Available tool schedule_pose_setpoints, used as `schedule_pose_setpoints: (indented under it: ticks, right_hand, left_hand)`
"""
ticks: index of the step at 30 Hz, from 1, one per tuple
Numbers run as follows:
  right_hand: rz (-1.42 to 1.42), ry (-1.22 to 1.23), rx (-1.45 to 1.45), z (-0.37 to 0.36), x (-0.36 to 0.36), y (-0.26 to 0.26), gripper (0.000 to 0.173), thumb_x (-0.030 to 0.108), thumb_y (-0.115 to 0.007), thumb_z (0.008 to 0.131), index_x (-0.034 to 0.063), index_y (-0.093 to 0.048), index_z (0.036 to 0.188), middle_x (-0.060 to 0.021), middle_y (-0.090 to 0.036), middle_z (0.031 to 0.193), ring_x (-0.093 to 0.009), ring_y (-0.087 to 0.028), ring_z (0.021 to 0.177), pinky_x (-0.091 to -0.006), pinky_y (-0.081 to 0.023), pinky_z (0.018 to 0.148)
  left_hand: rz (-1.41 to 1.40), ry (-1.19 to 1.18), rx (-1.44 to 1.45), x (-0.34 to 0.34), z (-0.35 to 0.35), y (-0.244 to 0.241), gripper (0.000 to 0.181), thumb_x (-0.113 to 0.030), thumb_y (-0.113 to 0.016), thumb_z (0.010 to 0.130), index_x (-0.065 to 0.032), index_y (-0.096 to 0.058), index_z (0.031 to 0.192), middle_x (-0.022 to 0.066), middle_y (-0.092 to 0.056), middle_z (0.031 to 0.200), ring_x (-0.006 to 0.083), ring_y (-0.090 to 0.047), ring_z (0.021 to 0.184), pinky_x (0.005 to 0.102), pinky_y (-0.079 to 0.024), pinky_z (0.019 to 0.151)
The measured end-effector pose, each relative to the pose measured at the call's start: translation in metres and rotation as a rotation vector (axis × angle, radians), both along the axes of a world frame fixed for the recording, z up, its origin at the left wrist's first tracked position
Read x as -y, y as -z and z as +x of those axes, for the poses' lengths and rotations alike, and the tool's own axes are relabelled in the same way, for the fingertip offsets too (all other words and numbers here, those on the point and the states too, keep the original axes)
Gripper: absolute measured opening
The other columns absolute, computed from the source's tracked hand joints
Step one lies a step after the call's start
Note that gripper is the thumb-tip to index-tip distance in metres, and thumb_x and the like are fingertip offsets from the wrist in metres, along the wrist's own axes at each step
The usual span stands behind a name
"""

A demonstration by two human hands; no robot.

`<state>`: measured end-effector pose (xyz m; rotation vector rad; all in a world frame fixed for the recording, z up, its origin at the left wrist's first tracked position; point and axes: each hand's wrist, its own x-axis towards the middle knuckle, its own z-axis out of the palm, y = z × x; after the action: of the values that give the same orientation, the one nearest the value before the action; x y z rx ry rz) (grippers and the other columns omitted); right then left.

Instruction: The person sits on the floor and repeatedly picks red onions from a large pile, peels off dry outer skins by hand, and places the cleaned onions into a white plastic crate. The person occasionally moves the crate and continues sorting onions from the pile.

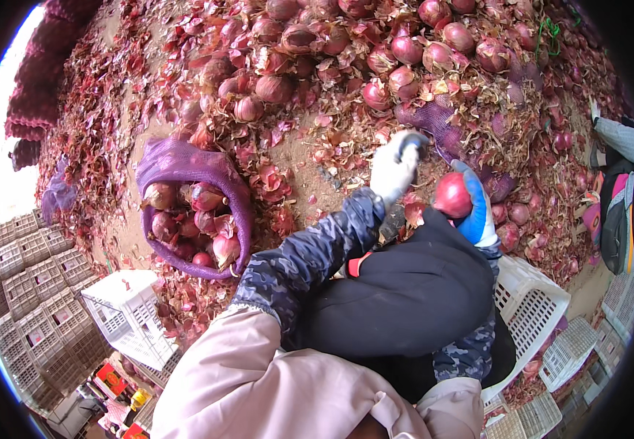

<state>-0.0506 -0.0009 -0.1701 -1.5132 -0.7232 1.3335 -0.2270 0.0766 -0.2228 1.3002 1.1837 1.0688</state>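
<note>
My right hand [477, 206], in a blue-and-white work glove, grips a red onion [452, 195] above my knee. My left hand [396, 167], in a white glove with a blue-grey patch, is blurred beside a purple mesh bag [440, 123] on the ground. Whether its curled fingers hold anything is unclear. To the left, an upright purple mesh sack [240, 203] has its mouth spread wide. Several red onions [205, 196] lie inside it. Beyond my hands spreads a heap of loose red onions [405, 50] among dry skins.
A white plastic crate [533, 293] stands by my right side. Another white crate [130, 313] is at left, near stacked crates [48, 318]. Filled red mesh sacks [48, 66] are piled at the far left. Another person's sleeved arm [618, 137] shows at the right edge.
</note>
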Motion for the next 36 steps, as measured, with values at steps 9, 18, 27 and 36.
schedule_pose_setpoints:
  ticks: [9,18,27,36]
  right_hand:
    - [-0.262,0.314,0.628,0.237,0.194,-0.089,0.053,0.039,-0.061,0.092,0.0087,-0.052,0.134,-0.0088,-0.058,0.124,-0.021,-0.06,0.101,-0.0331,-0.055,0.068]
    - [-0.974,0.612,0.552,0.274,0.384,-0.14,0.038,0.036,-0.061,0.093,0.0236,-0.055,0.128,0.0018,-0.053,0.083,-0.01,-0.049,0.055,-0.0248,-0.039,0.042]
    - [-0.537,0.277,0.64,0.182,0.235,-0.118,0.042,0.029,-0.056,0.098,0.0074,-0.052,0.134,-0.0023,-0.06,0.105,-0.009,-0.057,0.078,-0.0221,-0.046,0.067]
    - [-0.269,0.117,0.329,0.115,0.175,-0.101,0.044,0.026,-0.055,0.098,0.0042,-0.05,0.136,-0.0072,-0.061,0.114,-0.011,-0.061,0.089,-0.024,-0.049,0.074]
  left_hand:
    - [-0.268,-0.663,-0.848,-0.179,-0.225,0.113,0.075,-0.037,-0.078,0.073,-0.0066,-0.046,0.133,0.0247,-0.042,0.138,0.04,-0.054,0.117,0.0469,-0.045,0.1]
    - [-0.418,-0.544,-0.801,-0.192,-0.242,0.151,0.097,-0.038,-0.087,0.065,-0.0086,-0.035,0.142,0.0243,-0.039,0.139,0.04,-0.05,0.12,0.0444,-0.051,0.092]
    - [-0.157,-0.04,-0.697,-0.077,-0.16,0.186,0.087,-0.024,-0.091,0.057,-0.0097,-0.05,0.132,0.016,-0.045,0.126,0.0306,-0.053,0.11,0.0391,-0.056,0.082]
    - [-0.649,-0.008,0.544,-0.051,-0.124,0.116,0.064,-0.023,-0.074,0.078,-0.0132,-0.043,0.134,0.0107,-0.055,0.125,0.0296,-0.061,0.103,0.0537,-0.057,0.073]
